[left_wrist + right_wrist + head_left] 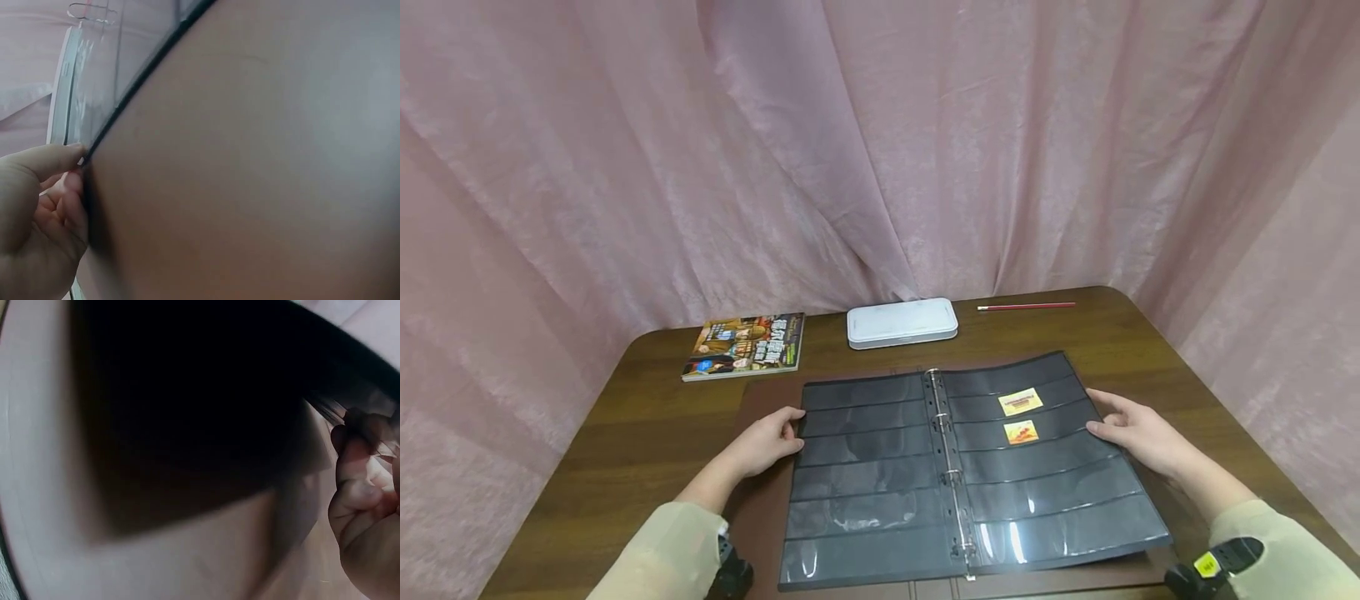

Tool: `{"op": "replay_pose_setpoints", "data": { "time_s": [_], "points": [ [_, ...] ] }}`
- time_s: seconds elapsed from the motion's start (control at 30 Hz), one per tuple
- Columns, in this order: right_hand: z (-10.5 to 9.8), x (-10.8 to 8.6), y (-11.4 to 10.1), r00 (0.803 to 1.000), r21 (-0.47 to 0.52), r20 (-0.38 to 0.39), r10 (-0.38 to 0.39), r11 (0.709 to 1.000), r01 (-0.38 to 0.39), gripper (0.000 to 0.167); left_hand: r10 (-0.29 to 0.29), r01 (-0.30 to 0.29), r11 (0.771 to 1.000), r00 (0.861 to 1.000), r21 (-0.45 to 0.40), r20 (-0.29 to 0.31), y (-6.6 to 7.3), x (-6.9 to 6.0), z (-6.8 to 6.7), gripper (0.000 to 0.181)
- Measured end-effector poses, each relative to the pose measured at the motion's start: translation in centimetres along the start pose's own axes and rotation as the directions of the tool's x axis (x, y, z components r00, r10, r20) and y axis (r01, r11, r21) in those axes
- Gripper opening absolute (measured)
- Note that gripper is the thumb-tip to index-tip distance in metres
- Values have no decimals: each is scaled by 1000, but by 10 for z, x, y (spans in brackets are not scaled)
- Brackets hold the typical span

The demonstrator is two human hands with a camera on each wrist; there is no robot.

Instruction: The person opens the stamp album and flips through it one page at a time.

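A ring-bound stamp album (pixel 953 467) lies open in the head view, its brown cover (pixel 752 500) showing beneath black pages with clear strip pockets. Two small yellow and orange stamps, an upper one (pixel 1021 402) and a lower one (pixel 1021 432), sit in pockets of the right page (pixel 1052 475). My left hand (pixel 763 442) pinches the outer edge of the left page (pixel 865 475); the left wrist view shows thumb and fingers meeting at that edge. With thumb and fingers, my right hand (pixel 1138 429) holds the right page's outer edge, which is lifted and curved.
Behind the album, a magazine (pixel 747 346) with a colourful cover lies at the left. A white case (pixel 902 322) is at the back middle and a red pencil (pixel 1026 307) to its right. Pink curtains (pixel 880 150) hang behind the wooden table (pixel 595 467).
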State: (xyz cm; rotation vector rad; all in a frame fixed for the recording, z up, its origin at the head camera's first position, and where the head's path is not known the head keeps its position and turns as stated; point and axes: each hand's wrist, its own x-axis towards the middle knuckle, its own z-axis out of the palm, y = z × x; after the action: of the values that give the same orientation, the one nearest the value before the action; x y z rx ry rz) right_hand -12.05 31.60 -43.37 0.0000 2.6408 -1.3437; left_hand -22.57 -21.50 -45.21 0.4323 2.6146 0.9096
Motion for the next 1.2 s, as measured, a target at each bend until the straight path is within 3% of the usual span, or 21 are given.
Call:
{"op": "replay_pose_setpoints", "data": {
  "time_s": [0.23,0.47,0.9,1.2],
  "points": [
    [1,0,-3,999,-23,-11,-53,998,53,69,27,-27,999,1000,33,-2,6,3,-7,40],
    [-1,-2,-11,999,-67,-11,-34,997,33,70,51,-51,998,999,48,6,20,11,-13,40],
    [-7,-4,-26,999,25,-37,-39,999,40,72,69,-70,995,997,77,24,44,17,-24,45],
    [-9,-6,-36,998,16,-52,-35,999,36,73,75,-78,994,996,83,38,58,21,-30,52]
  ]
}}
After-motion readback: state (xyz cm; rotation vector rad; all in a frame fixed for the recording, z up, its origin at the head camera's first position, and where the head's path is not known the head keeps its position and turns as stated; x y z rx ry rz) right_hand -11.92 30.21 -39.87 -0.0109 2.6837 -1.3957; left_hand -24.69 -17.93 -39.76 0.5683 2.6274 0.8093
